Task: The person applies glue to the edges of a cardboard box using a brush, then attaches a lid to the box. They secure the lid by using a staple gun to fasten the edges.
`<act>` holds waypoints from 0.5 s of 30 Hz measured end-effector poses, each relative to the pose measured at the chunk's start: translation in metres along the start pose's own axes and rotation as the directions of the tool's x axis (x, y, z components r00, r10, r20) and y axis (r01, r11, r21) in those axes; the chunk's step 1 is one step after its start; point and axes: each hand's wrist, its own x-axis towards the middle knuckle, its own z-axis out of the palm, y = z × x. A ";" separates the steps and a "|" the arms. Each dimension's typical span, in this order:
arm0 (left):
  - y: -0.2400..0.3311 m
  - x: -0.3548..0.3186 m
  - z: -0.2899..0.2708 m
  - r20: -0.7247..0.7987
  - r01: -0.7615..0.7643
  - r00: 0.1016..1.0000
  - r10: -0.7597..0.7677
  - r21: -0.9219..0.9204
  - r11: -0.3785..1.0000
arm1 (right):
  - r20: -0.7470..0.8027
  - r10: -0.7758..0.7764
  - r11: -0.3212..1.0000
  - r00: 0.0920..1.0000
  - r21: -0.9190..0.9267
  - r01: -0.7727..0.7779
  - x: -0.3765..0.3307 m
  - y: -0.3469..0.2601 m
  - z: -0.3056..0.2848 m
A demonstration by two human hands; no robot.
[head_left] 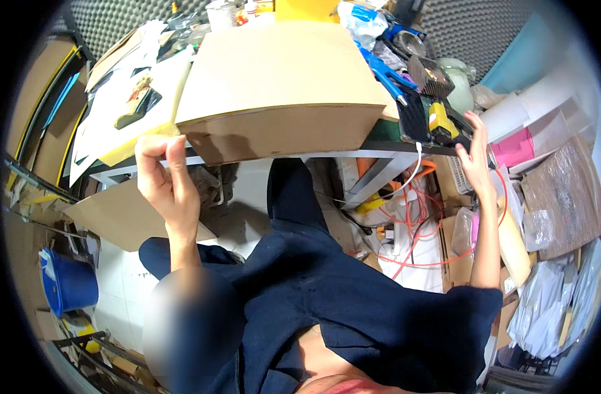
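Note:
A large tan box-like piece (284, 72), with a flat top and a darker front side, stands on the workbench in front of me. My left hand (168, 176) is raised by its front left corner, fingers curled and thumb pressed against them. Anything inside that pinch is too small or hidden to see. Far to the right, my right hand (474, 157) has its fingers stretched apart and holds nothing. It is at the bench's right end, nearest to a yellow and black tool (440, 122).
Left on the bench lies a yellowish foam slab (172, 98) with papers and a small wrapped item. A blue glue gun (386, 73) and clutter crowd the right. Below are red cables (412, 230), a leaning board (126, 213) and a blue bucket (70, 281). Wrapped packages (563, 197) are stacked right.

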 end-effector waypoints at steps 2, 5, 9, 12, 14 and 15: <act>-0.008 -0.006 -0.008 -0.094 0.086 0.991 -0.095 -0.092 0.992 | -0.164 0.064 0.980 0.984 0.197 -0.030 0.004 -0.039 0.005; -0.017 -0.013 -0.010 -0.102 0.189 0.975 -0.196 -0.073 0.979 | -0.094 0.114 0.794 0.989 0.607 -0.034 0.008 -0.114 0.019; -0.029 -0.028 -0.004 -0.059 0.278 0.955 -0.292 -0.174 0.945 | -0.039 0.097 0.471 0.995 0.882 -0.011 0.019 -0.175 0.078; -0.043 -0.031 -0.001 -0.067 0.353 0.921 -0.384 -0.275 0.894 | -0.030 0.169 0.291 0.985 0.956 -0.020 0.026 -0.193 0.109; -0.062 -0.039 -0.012 -0.006 0.421 0.893 -0.451 -0.349 0.837 | -0.041 0.237 0.220 0.971 0.975 -0.013 0.021 -0.196 0.124; -0.058 -0.036 -0.008 -0.044 0.367 0.911 -0.410 -0.371 0.853 | -0.039 0.268 0.185 0.963 0.983 -0.011 0.019 -0.201 0.128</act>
